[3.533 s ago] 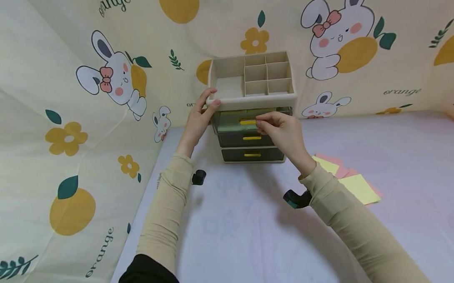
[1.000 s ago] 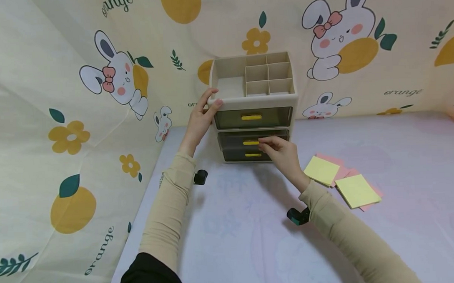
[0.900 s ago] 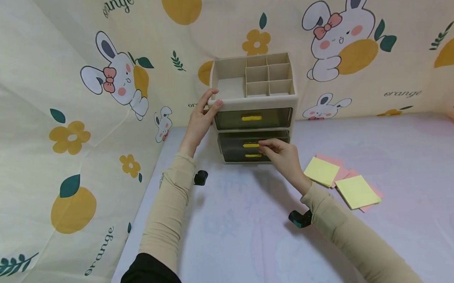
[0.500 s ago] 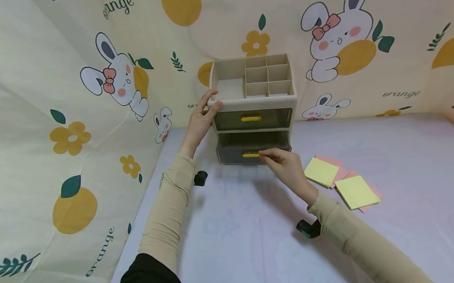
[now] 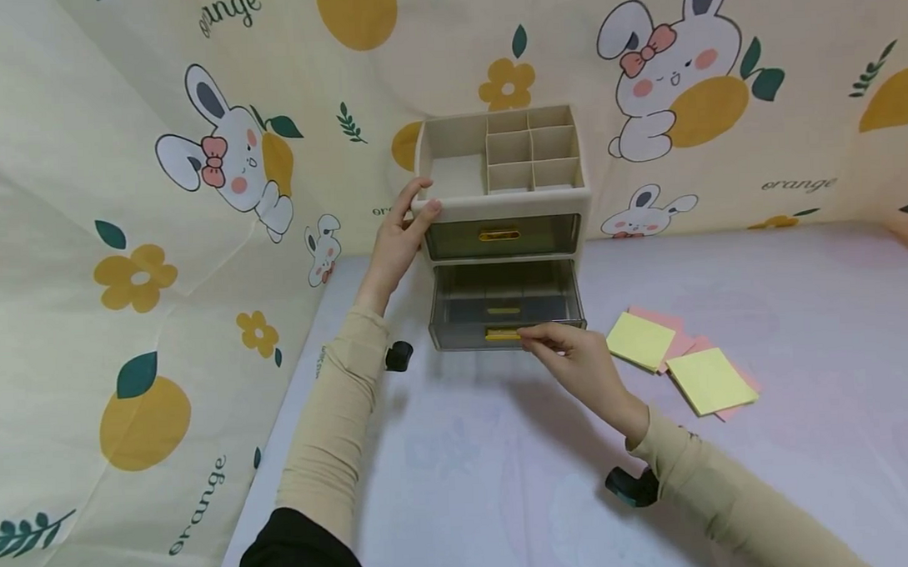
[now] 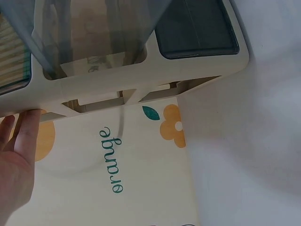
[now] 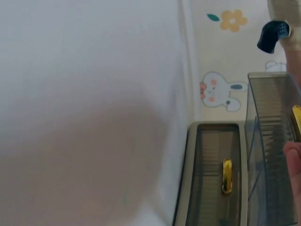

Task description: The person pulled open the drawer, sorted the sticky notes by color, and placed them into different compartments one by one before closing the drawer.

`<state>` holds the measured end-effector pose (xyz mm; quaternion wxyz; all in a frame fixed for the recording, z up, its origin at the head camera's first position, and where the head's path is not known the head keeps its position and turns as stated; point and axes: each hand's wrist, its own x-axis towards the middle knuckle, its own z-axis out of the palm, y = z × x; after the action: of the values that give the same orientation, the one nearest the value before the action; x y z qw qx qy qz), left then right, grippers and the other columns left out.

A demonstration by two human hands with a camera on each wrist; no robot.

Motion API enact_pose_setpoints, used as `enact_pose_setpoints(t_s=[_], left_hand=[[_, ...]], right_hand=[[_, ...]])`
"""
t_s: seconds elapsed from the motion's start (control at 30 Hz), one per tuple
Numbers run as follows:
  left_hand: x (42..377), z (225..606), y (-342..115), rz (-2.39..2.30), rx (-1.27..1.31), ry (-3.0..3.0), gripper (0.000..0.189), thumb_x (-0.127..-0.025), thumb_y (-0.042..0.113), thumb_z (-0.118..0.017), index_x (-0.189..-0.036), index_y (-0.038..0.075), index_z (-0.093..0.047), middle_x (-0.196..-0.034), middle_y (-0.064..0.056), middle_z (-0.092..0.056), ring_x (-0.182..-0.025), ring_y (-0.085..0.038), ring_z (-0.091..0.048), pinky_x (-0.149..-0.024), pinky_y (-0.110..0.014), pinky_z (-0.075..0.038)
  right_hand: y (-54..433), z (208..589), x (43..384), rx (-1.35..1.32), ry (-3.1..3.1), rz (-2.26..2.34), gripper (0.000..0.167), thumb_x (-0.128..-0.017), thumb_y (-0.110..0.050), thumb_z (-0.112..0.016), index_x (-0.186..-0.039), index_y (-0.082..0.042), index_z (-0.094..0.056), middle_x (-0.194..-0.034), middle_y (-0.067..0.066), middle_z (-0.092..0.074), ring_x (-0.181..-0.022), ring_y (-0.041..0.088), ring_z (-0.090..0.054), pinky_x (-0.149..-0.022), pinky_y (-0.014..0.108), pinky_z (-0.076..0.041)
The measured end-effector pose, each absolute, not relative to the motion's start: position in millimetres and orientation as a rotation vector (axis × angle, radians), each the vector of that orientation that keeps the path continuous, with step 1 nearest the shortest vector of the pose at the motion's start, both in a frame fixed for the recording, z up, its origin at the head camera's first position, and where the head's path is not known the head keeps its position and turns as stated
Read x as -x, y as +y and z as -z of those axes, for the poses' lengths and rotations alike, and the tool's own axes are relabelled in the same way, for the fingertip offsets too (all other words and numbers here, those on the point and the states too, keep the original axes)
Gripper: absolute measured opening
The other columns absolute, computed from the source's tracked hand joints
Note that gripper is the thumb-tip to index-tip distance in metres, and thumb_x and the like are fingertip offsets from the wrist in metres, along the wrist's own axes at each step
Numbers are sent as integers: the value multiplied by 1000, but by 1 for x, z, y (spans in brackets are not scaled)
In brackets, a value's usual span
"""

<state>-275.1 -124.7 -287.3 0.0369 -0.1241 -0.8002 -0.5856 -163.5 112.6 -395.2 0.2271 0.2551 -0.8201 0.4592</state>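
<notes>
A cream drawer organizer [image 5: 500,205] stands against the patterned backdrop, with a divided tray on top and dark see-through drawers below. My left hand [image 5: 396,248] holds its upper left corner, thumb on the front rim and a finger over the side edge. With thumb and fingertips, my right hand [image 5: 577,367] pinches the yellow handle [image 5: 501,334] of the middle drawer [image 5: 456,339], which is pulled well out. No contents show inside that drawer. The top drawer [image 5: 460,241] is closed. In the right wrist view the bottom drawer [image 7: 209,188] is closed too.
Yellow sticky notes [image 5: 713,380] and pink sticky notes [image 5: 679,351] lie on the pale table [image 5: 461,500], right of the organizer. Behind and to the left hangs a backdrop [image 5: 223,325] printed with rabbits and oranges. Black wrist cameras [image 5: 632,486] sit under both forearms.
Earlier the right hand was at the top drawer, which was partly out and is now closed. It has since drawn the middle drawer out toward the front. The left hand has stayed put.
</notes>
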Motion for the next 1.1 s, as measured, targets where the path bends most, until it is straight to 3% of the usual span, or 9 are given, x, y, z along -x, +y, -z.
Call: enact_pose_setpoints(t_s=[0.27,0.63,1.1], left_hand=[[275,288,-125,1802,384,-2454,45,-94,39,-52,-137,29,-41,-137,-5,-37,-77,-13,-40,-67,-26,-33],[274,286,-124,1782,362,-2469,46,-94,38,-52,-137,28,-40,-137,-5,-39,-87,-15,-44,-70,-27,-34],[273,286,-123,1783,371,-2461,45,-95,36,-52,-137,27,-40,-134,-4,-40,-83,-14,-43,-68,-26,-33]], right_hand=[[110,399,154,-758,-2187,-1212,18,-77,5,-70,-91,-6,-73,-82,5,-74,-71,12,-69,-65,11,-49],[110,402,148,-770,-2167,-1205,20,-74,9,-70,-90,-4,-73,-83,5,-73,-70,12,-69,-64,10,-48],[115,385,141,-916,-2029,-1258,21,-72,11,-70,-90,1,-70,-78,9,-71,-63,9,-65,-61,12,-48]])
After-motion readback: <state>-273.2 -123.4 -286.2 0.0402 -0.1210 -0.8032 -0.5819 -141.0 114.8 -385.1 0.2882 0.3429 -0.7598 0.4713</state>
